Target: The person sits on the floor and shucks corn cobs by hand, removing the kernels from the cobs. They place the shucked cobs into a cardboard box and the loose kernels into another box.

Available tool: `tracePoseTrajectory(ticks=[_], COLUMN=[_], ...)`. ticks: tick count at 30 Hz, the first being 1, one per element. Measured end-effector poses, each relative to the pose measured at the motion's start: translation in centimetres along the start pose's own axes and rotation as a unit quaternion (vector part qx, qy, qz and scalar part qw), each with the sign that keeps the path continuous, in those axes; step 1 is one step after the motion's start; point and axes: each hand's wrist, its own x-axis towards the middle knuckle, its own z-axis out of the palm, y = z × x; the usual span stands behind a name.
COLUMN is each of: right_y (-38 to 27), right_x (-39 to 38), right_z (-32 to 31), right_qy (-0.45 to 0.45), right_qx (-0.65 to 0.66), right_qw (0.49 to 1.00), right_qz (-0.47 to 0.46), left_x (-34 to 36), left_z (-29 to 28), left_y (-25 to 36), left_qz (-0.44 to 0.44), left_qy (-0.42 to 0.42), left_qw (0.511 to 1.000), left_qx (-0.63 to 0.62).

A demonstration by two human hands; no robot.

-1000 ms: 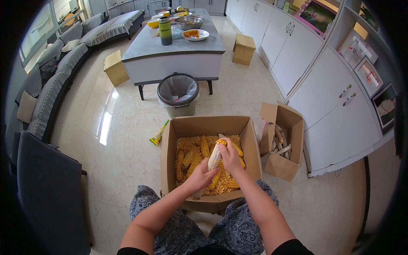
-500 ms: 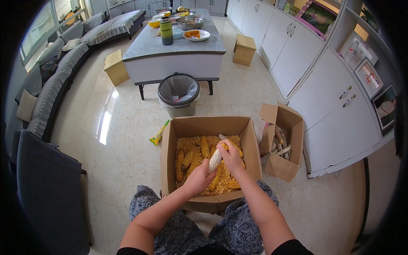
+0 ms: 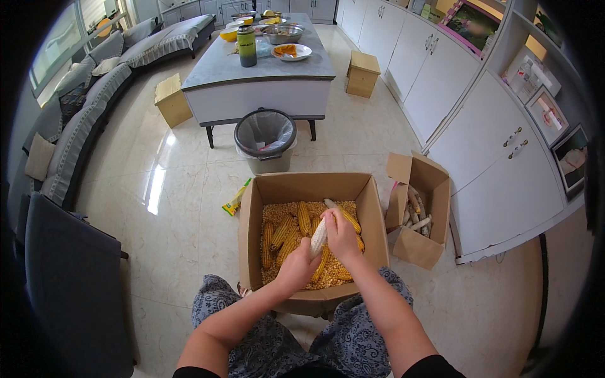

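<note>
Above the large cardboard box [image 3: 377,242], both hands are closed on one corn cob [image 3: 319,237], whose visible stretch is pale and stripped of kernels. My left hand [image 3: 297,266] grips its near end. Wrapped round the far end is my right hand [image 3: 340,235], which hides that tip. Inside the box, yellow ears of corn [image 3: 285,233] lie on a bed of loose kernels [image 3: 277,209]. One ear with a pale, bare end rests just beyond my right hand.
A smaller open carton [image 3: 421,252] to the right holds several bare cobs [image 3: 421,223]. Beyond the big box stands a lined trash bin [image 3: 265,160], before a grey table [image 3: 214,72] with dishes. A yellow-green packet [image 3: 237,198] lies on the floor at left.
My right hand has shifted and turned slightly around the cob's far end, and the yellow kernels seen beside its fingers no longer show. My left hand keeps its grip.
</note>
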Motion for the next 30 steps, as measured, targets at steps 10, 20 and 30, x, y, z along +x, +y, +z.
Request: tracePoseTrajectory(ticks=[10,20,30], right_y=[0.7,0.9,0.9], right_x=[-0.7,-0.3,-0.8], right_z=[1.1,0.6,1.3], right_qy=[0.004,-0.049,-0.038], right_qx=[0.057,0.038,-0.019], right_qw=[0.993,0.997,0.997], right_qz=[0.105,0.041,0.068], left_x=[-0.5,-0.3,-0.8], left_z=[0.4,-0.1,0.3], left_y=[1.0,0.4,0.5], left_qz=[-0.034,-0.069,-0.078], left_qy=[0.005,-0.047,-0.029], left_qw=[0.997,0.991,0.996], left_qx=[0.063,-0.109,-0.042])
